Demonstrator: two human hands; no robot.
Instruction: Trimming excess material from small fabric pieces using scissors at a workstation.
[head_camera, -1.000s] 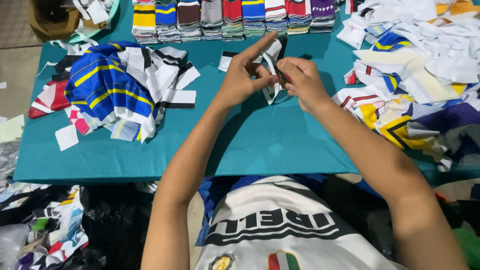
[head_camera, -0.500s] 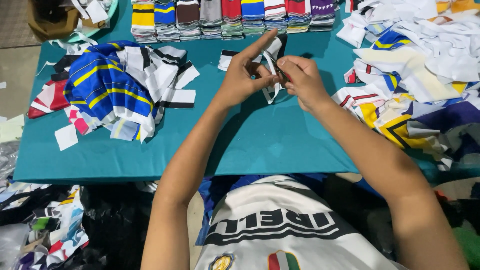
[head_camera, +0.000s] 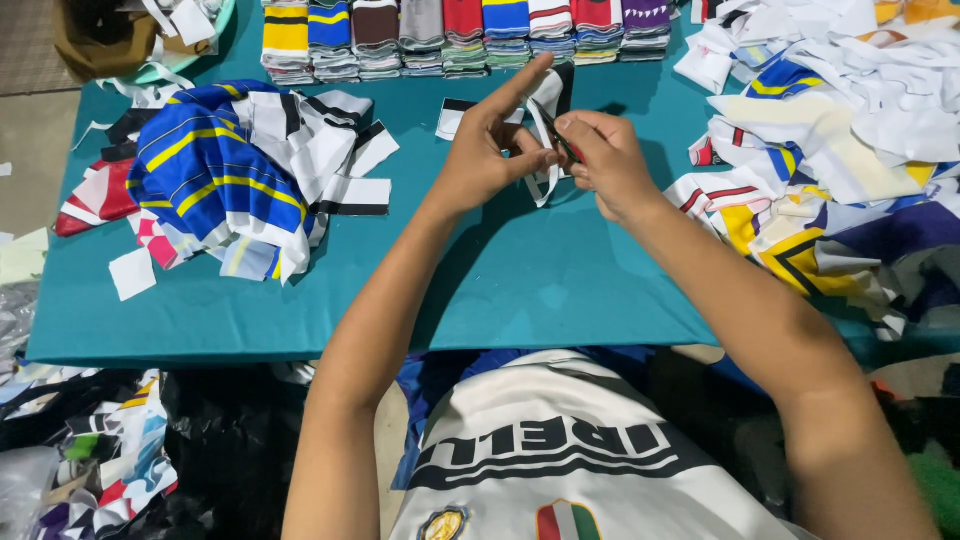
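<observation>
**Both hands on a small cloth piece above the counter**

My left hand (head_camera: 487, 150) pinches a small white-and-black strip of fabric (head_camera: 545, 150) between thumb and fingers, index finger pointing up. My right hand (head_camera: 605, 160) is clenched on the same strip from the other side, with something dark and slim at its fingertips that I cannot make out. The strip hangs just above the teal-covered counter (head_camera: 520, 290). A heap of blue, yellow and white striped cloth (head_camera: 215, 170) lies to my left, folded coloured stacks (head_camera: 450, 35) line the far edge, and a loose pile of mixed scraps (head_camera: 830, 140) sits to my right.
</observation>
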